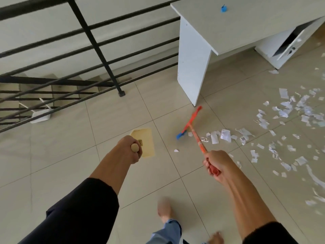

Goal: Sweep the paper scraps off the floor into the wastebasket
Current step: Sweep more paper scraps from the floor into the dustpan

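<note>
Sweeping under way: broom and dustpan both in hand, scraps not yet gathered.

Left hand is clenched round the wooden handle end of a flat yellow dustpan on the tiled floor; right hand grasps the orange broom handle, its orange-and-blue head beside the nearest torn white paper scraps, which spread rightward, possibly past the view. No wastebasket shows. Next, probably draw the scraps leftward toward the pan, past the white desk leg.

Right hand grips broom; left hand grips dustpan; scraps right.
</note>
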`<state>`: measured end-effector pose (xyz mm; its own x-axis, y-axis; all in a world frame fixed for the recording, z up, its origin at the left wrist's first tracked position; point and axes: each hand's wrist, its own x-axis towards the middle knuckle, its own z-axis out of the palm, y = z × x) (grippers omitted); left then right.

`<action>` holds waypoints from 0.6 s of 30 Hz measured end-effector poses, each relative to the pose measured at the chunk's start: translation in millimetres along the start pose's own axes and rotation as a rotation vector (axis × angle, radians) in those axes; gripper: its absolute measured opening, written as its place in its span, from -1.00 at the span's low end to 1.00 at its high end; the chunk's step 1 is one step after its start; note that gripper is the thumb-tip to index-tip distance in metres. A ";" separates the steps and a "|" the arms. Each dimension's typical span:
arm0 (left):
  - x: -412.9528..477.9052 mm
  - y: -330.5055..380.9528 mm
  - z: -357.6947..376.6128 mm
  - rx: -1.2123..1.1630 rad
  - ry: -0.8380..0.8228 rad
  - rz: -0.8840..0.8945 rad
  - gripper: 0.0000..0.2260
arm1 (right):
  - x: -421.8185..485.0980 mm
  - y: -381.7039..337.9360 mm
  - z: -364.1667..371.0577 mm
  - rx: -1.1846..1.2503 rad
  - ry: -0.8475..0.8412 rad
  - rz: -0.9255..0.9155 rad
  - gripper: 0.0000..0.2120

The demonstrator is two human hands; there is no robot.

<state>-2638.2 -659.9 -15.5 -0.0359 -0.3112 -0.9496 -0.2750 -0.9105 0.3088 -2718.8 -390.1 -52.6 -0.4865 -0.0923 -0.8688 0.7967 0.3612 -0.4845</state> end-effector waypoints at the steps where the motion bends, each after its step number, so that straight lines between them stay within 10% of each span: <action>1: 2.7 -22.8 4.6 0.006 -0.005 -0.011 -0.77 | -5.6 0.2 -2.7 -0.026 -0.016 0.003 -0.81; 14: -16.3 -90.1 47.4 0.061 0.065 0.098 -0.85 | 3.2 66.1 -47.8 -0.594 0.097 0.085 -0.55; 18: -24.8 -119.7 57.5 0.090 0.069 0.091 -0.92 | -17.7 90.5 -96.8 -0.659 0.169 0.010 -0.84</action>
<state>-2659.7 -527.6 -32.0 0.0010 -0.4126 -0.9109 -0.3592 -0.8503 0.3847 -2672.7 -266.0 -71.2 -0.5724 0.0404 -0.8190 0.4422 0.8563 -0.2668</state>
